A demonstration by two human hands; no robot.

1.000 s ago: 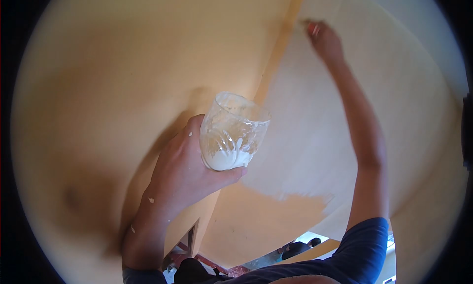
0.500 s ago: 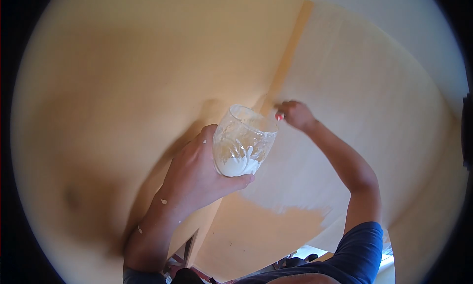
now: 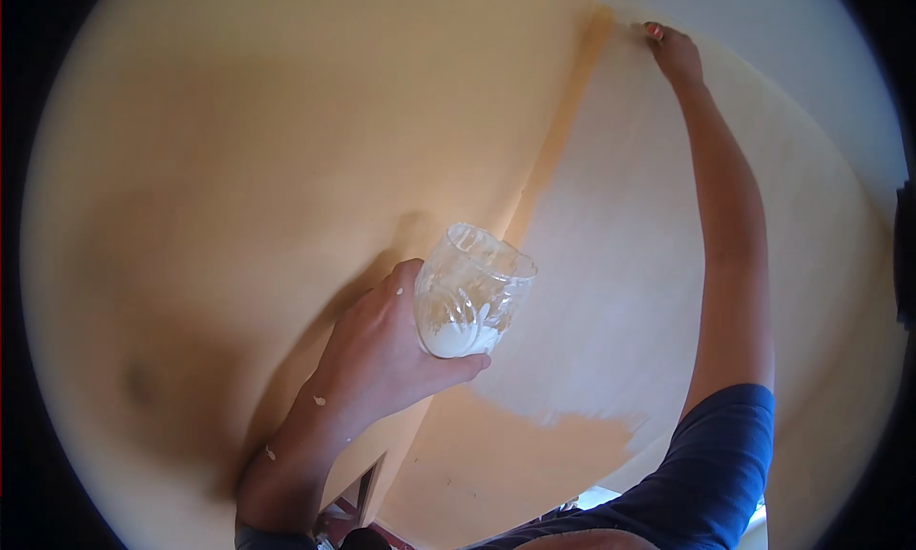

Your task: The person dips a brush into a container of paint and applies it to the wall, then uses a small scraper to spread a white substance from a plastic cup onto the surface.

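My left hand (image 3: 382, 350) is wrapped round a clear drinking glass (image 3: 477, 278), its thumb under the near side. White paint (image 3: 463, 340) lies in the bottom of the glass, and streaks of it coat the inside. A few white drops have dried on the left hand and forearm. High up near the ceiling, my right hand (image 3: 677, 56) is closed on a small paintbrush (image 3: 655, 31). Only a red and white bit of the brush shows; the fingers hide most of it. It is close to the top edge of the pale painted wall (image 3: 611, 264).
An orange-tan strip (image 3: 563, 130) runs down the corner beside the yellowish left wall (image 3: 239, 168). Below the pale area is an orange-tan patch (image 3: 506, 464). The white ceiling (image 3: 763, 54) meets the wall above. A doorway (image 3: 358, 493) appears at the bottom.
My right hand has gone up and to the right with the brush, from the corner strip to near the ceiling. The glass sits slightly lower in view, still in my left hand.
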